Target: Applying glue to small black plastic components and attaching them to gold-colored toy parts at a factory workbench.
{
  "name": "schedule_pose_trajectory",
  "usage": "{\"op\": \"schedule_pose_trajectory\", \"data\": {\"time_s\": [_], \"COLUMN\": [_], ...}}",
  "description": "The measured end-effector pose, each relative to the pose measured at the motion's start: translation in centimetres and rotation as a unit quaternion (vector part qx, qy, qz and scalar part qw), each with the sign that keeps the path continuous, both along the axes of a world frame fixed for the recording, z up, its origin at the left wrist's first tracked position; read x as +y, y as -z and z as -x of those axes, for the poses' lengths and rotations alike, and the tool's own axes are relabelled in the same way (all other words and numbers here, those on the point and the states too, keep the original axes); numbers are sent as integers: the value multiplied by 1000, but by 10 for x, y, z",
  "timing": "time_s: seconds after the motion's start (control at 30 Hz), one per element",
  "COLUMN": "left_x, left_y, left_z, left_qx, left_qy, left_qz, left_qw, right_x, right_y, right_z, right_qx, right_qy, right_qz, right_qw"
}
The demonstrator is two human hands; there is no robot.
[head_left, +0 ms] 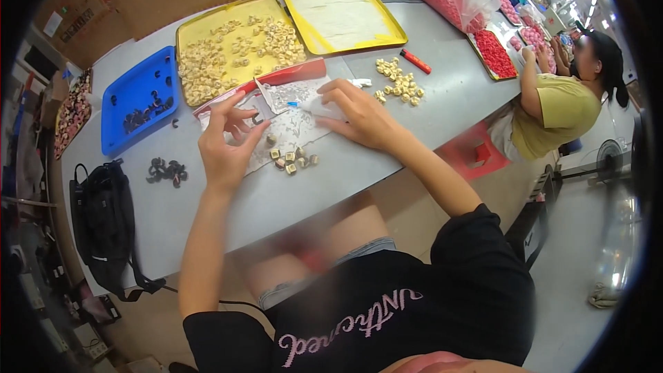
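My left hand (pixel 231 139) has its thumb and fingers pinched around a small dark piece (pixel 258 118), partly hidden by the fingertips. A pale squeeze bottle (pixel 316 106) with a blue tip is in my right hand (pixel 360 119), its tip pointing left toward the dark piece. Beneath both hands lies a stained white paper sheet (pixel 293 128) with a red-edged card strip (pixel 297 72) behind it. Several small cream-and-dark pieces (pixel 291 160) sit in a cluster just below the sheet, between my hands.
Curved dark pieces lie loose (pixel 166 172) and in a blue tray (pixel 109 121). Behind are a yellow tray (pixel 207 34) of cream pieces and a paper-lined tray (pixel 342 15). Loose cream pieces (pixel 400 83), a red lighter-like stick (pixel 416 61), and a black bag (pixel 103 224) surround me. A co-worker (pixel 563 100) sits right.
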State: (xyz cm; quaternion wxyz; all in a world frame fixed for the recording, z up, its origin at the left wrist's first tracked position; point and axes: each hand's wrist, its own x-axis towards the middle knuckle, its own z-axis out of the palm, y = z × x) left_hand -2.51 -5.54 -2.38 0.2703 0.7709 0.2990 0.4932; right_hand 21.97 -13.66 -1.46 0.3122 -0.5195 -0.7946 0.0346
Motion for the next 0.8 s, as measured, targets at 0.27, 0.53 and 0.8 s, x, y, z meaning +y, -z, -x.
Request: {"op": "schedule_pose_trajectory", "data": {"time_s": [0.27,0.53,0.8], "left_x": [0,0,-1], "left_y": [-4,5,0], "left_z": [-4,5,5], "left_qx": [4,5,-7], "left_qy": [18,22,22], "left_qz": [-2,26,44], "left_qw": [1000,999,999], "right_x": [-30,-40,-11], "right_y": [-4,5,-10], "right_z": [-50,-47,-42], "right_qx": [30,64,302], "right_qy": [235,224,158], "right_qz": [23,39,24], "right_qw": [971,972,940]}}
